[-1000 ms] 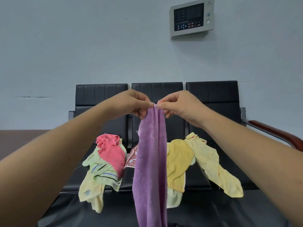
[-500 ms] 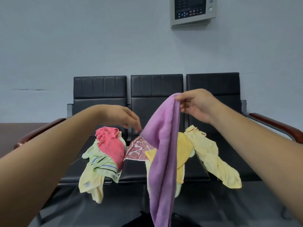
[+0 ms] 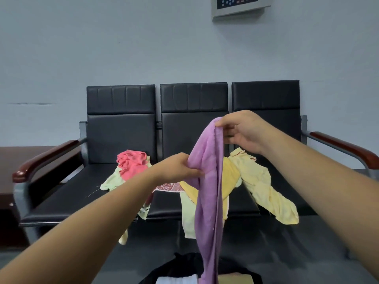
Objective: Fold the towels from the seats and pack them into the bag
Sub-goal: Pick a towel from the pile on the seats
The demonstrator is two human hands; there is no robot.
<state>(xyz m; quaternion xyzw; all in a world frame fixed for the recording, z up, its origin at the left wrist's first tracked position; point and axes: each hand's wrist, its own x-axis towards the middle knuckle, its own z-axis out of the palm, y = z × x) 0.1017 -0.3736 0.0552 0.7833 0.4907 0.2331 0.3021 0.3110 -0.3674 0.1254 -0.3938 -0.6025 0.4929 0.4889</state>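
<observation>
Before black seats, both hands pinch hanging purple towel

text: none readable | wall panel: rows of small buttons and marks, too blurred to read | patterned red-white cloth on the seat: print only, no letters made out | towels, seats, armrests: no labels or brands seen
</observation>
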